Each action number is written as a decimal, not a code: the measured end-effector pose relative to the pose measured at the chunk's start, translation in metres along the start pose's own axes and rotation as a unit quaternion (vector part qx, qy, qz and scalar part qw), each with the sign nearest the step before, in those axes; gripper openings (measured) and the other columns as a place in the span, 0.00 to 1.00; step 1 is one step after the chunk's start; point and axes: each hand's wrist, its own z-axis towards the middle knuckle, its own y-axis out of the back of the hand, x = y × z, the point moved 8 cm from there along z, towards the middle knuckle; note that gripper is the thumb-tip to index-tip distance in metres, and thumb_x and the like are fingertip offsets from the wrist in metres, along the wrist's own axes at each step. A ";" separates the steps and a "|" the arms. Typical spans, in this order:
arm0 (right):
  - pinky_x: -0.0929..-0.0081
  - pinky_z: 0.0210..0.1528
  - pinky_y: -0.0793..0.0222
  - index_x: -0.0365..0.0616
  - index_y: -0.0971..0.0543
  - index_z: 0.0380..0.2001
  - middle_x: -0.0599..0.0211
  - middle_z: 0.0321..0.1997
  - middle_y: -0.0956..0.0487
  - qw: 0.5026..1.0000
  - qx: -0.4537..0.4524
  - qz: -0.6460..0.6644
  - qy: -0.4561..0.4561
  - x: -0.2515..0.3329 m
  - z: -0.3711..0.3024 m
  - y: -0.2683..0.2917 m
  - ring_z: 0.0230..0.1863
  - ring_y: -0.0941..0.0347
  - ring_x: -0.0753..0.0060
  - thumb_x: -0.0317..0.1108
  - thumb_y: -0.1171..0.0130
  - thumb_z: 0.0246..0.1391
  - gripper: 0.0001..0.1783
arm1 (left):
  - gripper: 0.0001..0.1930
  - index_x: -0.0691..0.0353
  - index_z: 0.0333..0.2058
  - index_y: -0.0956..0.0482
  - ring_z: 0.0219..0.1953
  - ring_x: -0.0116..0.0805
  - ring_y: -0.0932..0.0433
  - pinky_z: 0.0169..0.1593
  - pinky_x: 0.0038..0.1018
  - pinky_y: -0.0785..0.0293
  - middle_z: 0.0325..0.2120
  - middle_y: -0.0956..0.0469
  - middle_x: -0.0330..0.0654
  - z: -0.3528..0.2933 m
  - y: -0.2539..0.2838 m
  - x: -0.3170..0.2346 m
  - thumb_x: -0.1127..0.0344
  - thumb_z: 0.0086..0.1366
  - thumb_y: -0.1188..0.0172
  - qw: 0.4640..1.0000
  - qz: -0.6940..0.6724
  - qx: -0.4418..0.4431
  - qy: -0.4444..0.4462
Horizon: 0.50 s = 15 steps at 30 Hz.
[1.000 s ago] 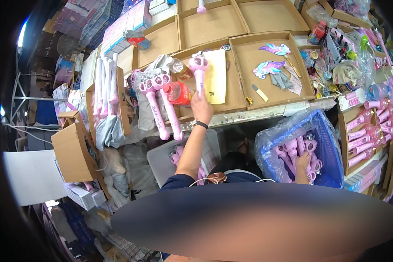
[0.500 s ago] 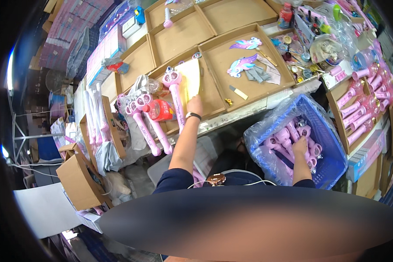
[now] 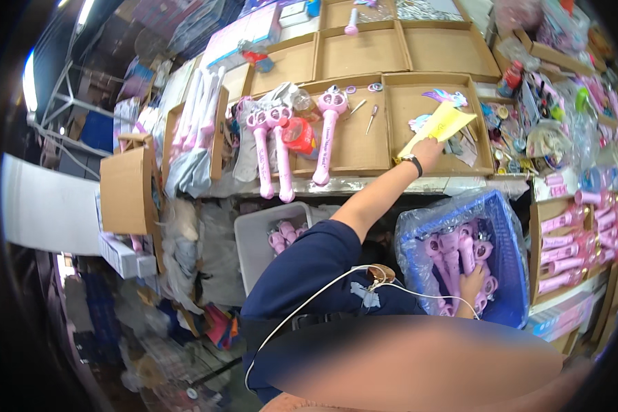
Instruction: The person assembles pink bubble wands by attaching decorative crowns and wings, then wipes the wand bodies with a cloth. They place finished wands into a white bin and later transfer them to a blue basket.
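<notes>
My left hand (image 3: 429, 152), with a dark wristband, is closed on a yellow sheet (image 3: 441, 126). It holds the sheet over the cardboard tray (image 3: 406, 90), partly covering winged purple-and-blue pieces (image 3: 443, 97). Down in the blue basket (image 3: 508, 278), my right hand (image 3: 471, 283) is closed round the lower part of a pink toy wand (image 3: 467, 251); its fingers are partly hidden. Several other pink wands lie around it in the plastic-lined basket. On the bench to the left, one pink wand (image 3: 327, 137) rests apart from two more beside a red-labelled bottle (image 3: 298, 136).
A grey bin (image 3: 248, 237) with pink wands stands below the bench. At the right, a cardboard box (image 3: 537, 264) holds rows of wands. A screwdriver (image 3: 372, 118) lies in the middle tray. Small jars and tools crowd the bench's right end, near a red bottle (image 3: 510, 79).
My left hand has carried the yellow sheet rightward, from the middle tray to over the winged pieces. My right hand stays among the wands in the basket. The whole view has shifted.
</notes>
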 end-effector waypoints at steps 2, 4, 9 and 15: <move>0.53 0.45 0.39 0.35 0.33 0.42 0.42 0.39 0.32 0.999 -0.022 0.013 0.034 0.015 -0.016 0.027 0.41 0.35 0.37 0.28 0.44 0.31 0.27 | 0.14 0.59 0.41 0.27 0.37 0.51 0.26 0.42 0.40 0.29 0.35 0.27 0.53 -0.011 -0.012 0.002 0.68 0.54 0.46 0.999 -0.034 0.029 0.024; 0.52 0.44 0.39 0.35 0.31 0.38 0.44 0.36 0.31 0.997 -0.041 0.053 0.034 0.034 -0.031 0.063 0.40 0.35 0.38 0.28 0.45 0.30 0.24 | 0.21 0.57 0.48 0.30 0.41 0.51 0.27 0.45 0.41 0.31 0.41 0.29 0.54 -0.035 -0.001 -0.002 0.64 0.54 0.43 0.996 -0.088 -0.011 -0.018; 0.58 0.42 0.37 0.34 0.29 0.34 0.49 0.36 0.30 0.982 -0.059 0.134 0.120 0.148 -0.019 0.167 0.39 0.34 0.42 0.27 0.47 0.31 0.19 | 0.15 0.61 0.39 0.26 0.39 0.49 0.27 0.45 0.39 0.31 0.35 0.26 0.49 -0.140 0.078 0.038 0.71 0.50 0.40 0.962 -0.142 -0.222 -0.063; 0.62 0.45 0.36 0.40 0.27 0.32 0.58 0.33 0.26 0.838 -0.002 0.040 0.545 0.376 -0.014 0.183 0.38 0.30 0.53 0.20 0.46 0.28 0.19 | 0.14 0.65 0.35 0.27 0.47 0.53 0.35 0.50 0.44 0.39 0.44 0.31 0.53 -0.304 0.143 0.209 0.63 0.52 0.39 0.849 0.134 -0.366 0.356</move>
